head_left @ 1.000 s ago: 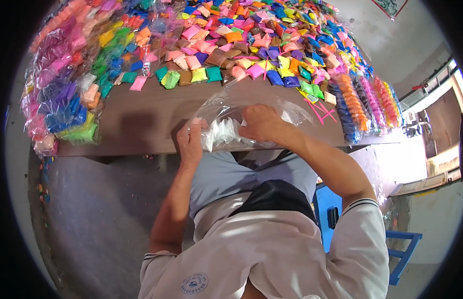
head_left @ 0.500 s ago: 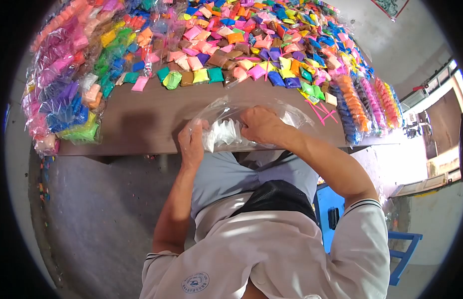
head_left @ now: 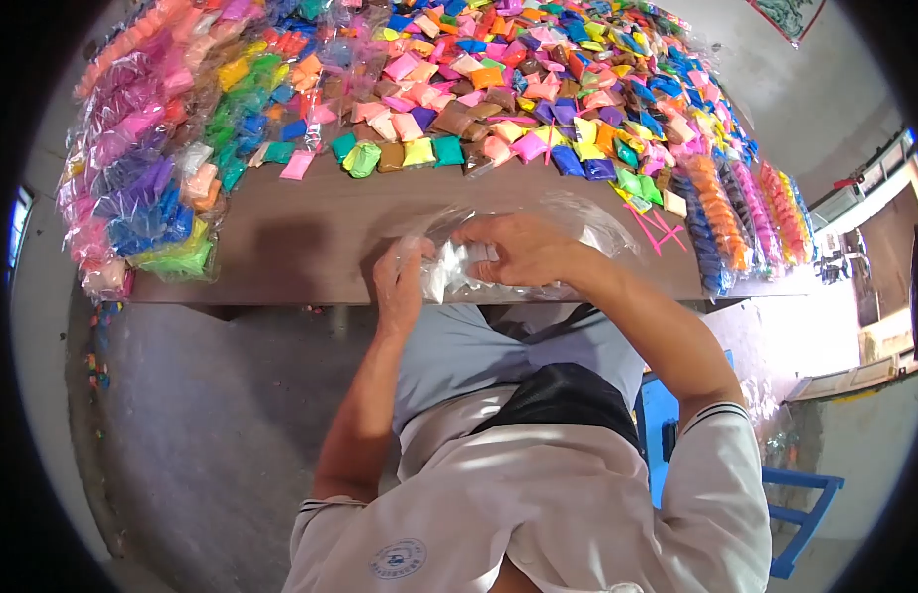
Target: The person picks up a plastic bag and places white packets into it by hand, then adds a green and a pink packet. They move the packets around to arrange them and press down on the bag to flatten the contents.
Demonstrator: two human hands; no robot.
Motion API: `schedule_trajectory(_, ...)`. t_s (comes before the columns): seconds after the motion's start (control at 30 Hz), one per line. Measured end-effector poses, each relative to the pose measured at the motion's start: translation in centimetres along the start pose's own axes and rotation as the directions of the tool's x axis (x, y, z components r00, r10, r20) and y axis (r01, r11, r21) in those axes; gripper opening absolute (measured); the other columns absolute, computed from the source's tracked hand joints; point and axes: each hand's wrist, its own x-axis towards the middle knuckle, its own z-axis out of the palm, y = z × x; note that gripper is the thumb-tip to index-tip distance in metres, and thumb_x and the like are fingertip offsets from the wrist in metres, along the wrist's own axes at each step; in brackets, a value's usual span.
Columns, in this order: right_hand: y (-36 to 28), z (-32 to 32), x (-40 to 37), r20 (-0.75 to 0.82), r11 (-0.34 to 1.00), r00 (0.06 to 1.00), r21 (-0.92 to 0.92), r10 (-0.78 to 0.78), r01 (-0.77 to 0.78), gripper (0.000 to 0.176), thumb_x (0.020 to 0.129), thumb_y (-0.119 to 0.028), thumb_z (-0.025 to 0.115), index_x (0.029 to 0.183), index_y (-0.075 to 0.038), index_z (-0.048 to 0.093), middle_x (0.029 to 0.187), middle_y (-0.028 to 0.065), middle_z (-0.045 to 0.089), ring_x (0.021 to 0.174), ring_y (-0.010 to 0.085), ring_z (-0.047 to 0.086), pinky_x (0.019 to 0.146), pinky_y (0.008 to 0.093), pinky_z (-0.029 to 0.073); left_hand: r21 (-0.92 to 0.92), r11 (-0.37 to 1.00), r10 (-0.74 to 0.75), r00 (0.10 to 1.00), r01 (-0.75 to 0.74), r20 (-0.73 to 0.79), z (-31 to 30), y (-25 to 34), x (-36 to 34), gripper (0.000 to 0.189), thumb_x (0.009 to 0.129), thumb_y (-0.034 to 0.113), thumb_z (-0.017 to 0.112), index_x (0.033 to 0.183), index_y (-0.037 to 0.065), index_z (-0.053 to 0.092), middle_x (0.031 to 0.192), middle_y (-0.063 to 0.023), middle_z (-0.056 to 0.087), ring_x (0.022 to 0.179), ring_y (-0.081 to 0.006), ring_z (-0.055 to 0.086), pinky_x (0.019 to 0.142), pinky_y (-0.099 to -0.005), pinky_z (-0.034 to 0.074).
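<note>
A clear plastic bag (head_left: 602,237) with small white packets (head_left: 441,275) in it lies at the table's front edge. My left hand (head_left: 400,284) is closed on the bag's left end, thumb and fingers pinching the film beside the packets. From the right, my right hand (head_left: 526,249) reaches over the bag, its fingers and thumb curled around some of the white packets. The back of that hand partly hides them, and I cannot see every fingertip.
Loose colored packets (head_left: 489,77) cover the back of the brown table (head_left: 321,227). Bagged packets are heaped at the left (head_left: 167,212); long filled bags (head_left: 711,222) stand at the right. Pink sticks (head_left: 662,232) lie near them. A blue stool (head_left: 800,514) is at lower right.
My right hand has opened from a tight fist into a wider grasp over the white packets, slightly to the left relative to the bag. My left hand keeps its hold. The view has shifted a little.
</note>
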Motion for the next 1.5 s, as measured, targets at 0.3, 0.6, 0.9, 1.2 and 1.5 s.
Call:
schedule_trajectory(0.3,2.2,1.6,1.2,-0.013,0.995,0.999,0.092,-0.046,0.047,0.060,0.075,-0.020,0.078,0.127,-0.002,0.056,0.123,0.0148,0.061,0.113,0.0294,0.058,0.097,0.0372,0.045,-0.023,0.999,-0.032,0.999,0.032,0.011,0.2,0.8,0.1,0.032,0.097,0.023,0.047,0.089,-0.003,0.064,0.081,-0.0094,0.065,0.075,-0.0169,0.057,0.071,-0.0320,0.045)
schedule_trajectory(0.6,2.9,0.7,2.1,0.257,0.898,0.964,0.437,-0.070,-0.052,0.044,0.084,-0.011,0.070,0.125,-0.002,0.059,0.123,0.0115,0.062,0.114,0.0226,0.058,0.097,0.0355,0.044,-0.019,0.997,-0.072,0.997,0.073,0.036,0.1,-0.1,0.0,0.040,0.101,0.023,0.040,0.087,-0.005,0.065,0.086,-0.0080,0.067,0.082,-0.0168,0.060,0.078,-0.0311,0.047)
schedule_trajectory(0.9,3.9,-0.3,0.2,0.103,0.985,0.995,0.174,-0.003,-0.015,0.035,0.089,-0.015,0.059,0.120,0.000,0.061,0.111,0.0122,0.066,0.100,0.0189,0.060,0.091,0.0312,0.045,0.028,1.000,-0.006,0.999,0.005,0.050,0.0,-0.9,-0.1,0.038,0.099,0.019,0.039,0.085,-0.004,0.065,0.090,-0.0094,0.067,0.085,-0.0181,0.061,0.083,-0.0317,0.047)
schedule_trajectory(1.2,4.3,-0.1,1.0,0.282,0.935,0.959,0.345,-0.021,-0.081,0.042,0.087,-0.020,0.063,0.122,0.002,0.059,0.109,0.0124,0.065,0.096,0.0211,0.059,0.086,0.0326,0.046,-0.015,0.999,-0.036,0.997,0.037,0.072,-0.1,-1.3,0.0,0.043,0.101,0.025,0.038,0.085,-0.004,0.065,0.090,-0.0092,0.067,0.086,-0.0172,0.061,0.082,-0.0307,0.046)
schedule_trajectory(1.5,1.2,-3.4,-2.8,0.294,0.996,0.955,0.053,0.048,-0.066,0.090,0.065,-0.045,0.081,0.135,0.001,0.046,0.124,0.0199,0.058,0.116,0.0334,0.055,0.099,0.0388,0.041,0.012,1.000,0.010,1.000,-0.010,0.022,0.2,-0.7,-0.3,0.041,0.099,0.027,0.040,0.088,-0.004,0.064,0.088,-0.0126,0.067,0.084,-0.0222,0.062,0.079,-0.0349,0.047)
